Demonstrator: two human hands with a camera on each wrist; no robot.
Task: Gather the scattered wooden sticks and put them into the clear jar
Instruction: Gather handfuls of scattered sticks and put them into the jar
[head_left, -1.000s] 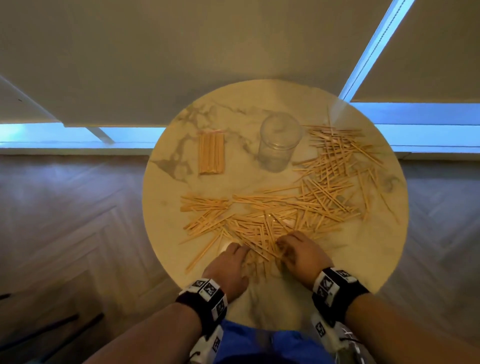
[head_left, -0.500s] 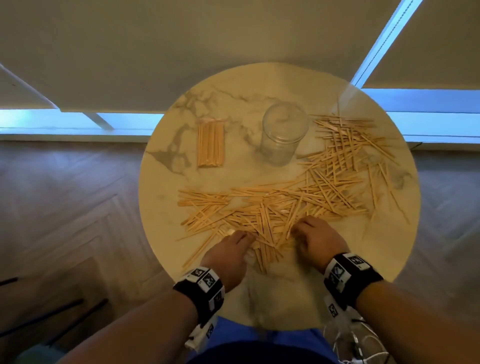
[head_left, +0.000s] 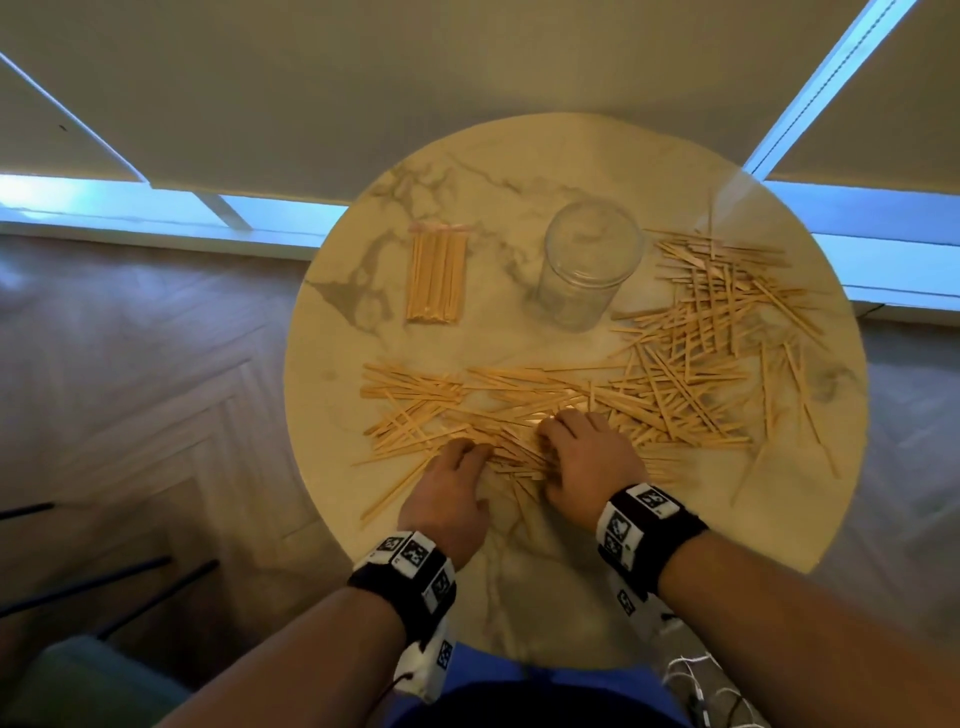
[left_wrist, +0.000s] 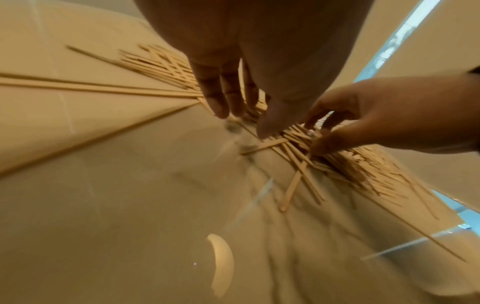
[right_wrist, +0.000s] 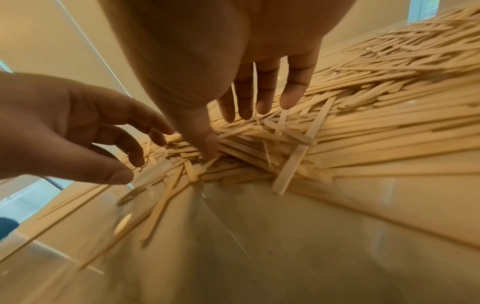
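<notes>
We see the left hand (head_left: 451, 488) and the right hand (head_left: 587, 457) side by side, palms down, fingers loosely spread and holding nothing, fingertips touching the near edge of the scattered wooden sticks (head_left: 649, 384) on the round marble bench (head_left: 519, 597). Beyond the pile the clear jar (head_left: 587, 270) stands upright; left of it lies a neat bundle of sticks (head_left: 436, 275).

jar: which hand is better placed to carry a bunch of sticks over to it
Right, probably. The right hand lies nearer the clear jar and on the denser part of the scattered sticks; the left hand sits further to the jar's left.
</notes>
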